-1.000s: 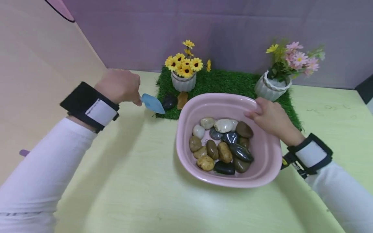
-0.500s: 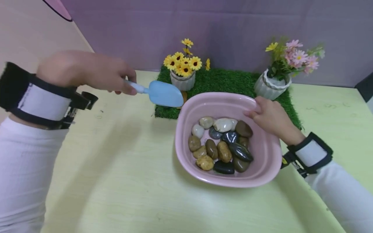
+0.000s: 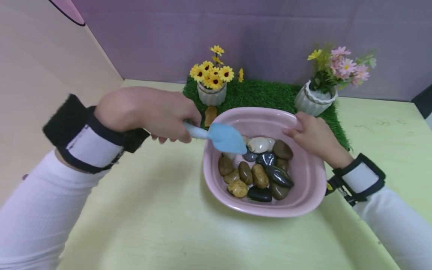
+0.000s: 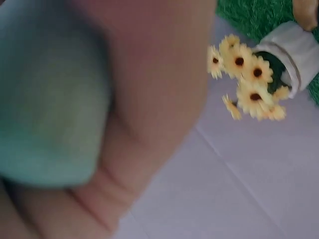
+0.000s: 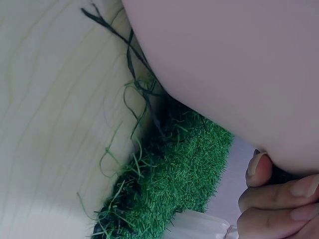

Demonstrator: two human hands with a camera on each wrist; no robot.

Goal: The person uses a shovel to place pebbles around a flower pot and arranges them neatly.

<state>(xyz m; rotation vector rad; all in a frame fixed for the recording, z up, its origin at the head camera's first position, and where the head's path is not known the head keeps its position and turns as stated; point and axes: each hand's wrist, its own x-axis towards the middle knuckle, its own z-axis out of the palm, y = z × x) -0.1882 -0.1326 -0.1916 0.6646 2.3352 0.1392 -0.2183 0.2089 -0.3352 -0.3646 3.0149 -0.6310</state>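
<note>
Gripping the scoop (image 3: 225,138) by its handle, the left hand (image 3: 148,112) should slide its blade low under the stones (image 3: 258,168) (piled mid-basin) while the right hand (image 3: 315,137), fingers curled on the far rim, steadies the basin (image 3: 303,198) near the worktop's back edge.

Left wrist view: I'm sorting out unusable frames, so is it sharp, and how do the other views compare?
Left wrist view: blurred throughout, left hand filling it, sunflowers soft. Head view: sharp on the stones, slight blur on the blue scoop. Right wrist view: grass mat crisp.
</note>
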